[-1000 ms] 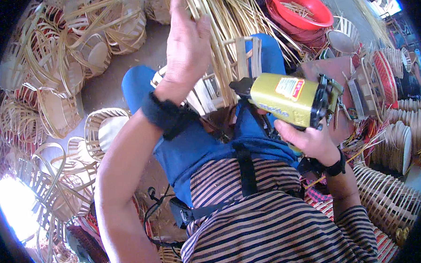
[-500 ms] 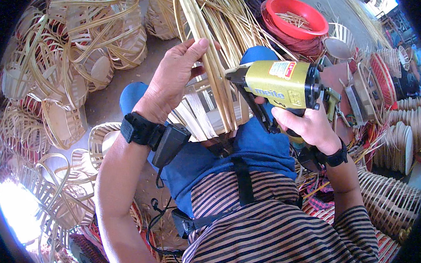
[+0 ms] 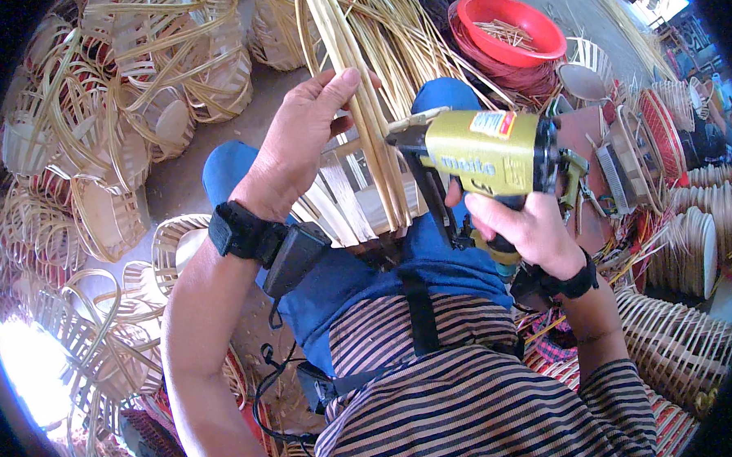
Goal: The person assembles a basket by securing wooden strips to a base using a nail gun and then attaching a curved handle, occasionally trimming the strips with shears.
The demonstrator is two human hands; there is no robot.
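Between my knees rests a partly visible woven basket [image 3: 350,203] of pale wooden strips. A bundled strip handle [image 3: 368,129] rises from its near side and bends away toward the top of the view. My left hand [image 3: 306,125] pinches that handle, thumb on top and fingers behind it. In my right hand [image 3: 523,226] is a yellow-green and black nail gun [image 3: 481,151], gripped by its handle. Its nose points left and sits close to the basket handle; whether it touches cannot be made out. The basket's far side is partly hidden by my left hand and the handle.
Finished-looking baskets [image 3: 175,65] with looped handles are heaped on the left. Long thin strips [image 3: 411,43] lie beyond my knees. A red basin [image 3: 529,46] holding short sticks stands on coiled red cord at the far right. Stacked round pale pieces [image 3: 693,243] lie at right.
The nail gun in my right hand has shifted slightly left and tipped a little. My left hand keeps its hold on the basket handle, nearly unmoved.
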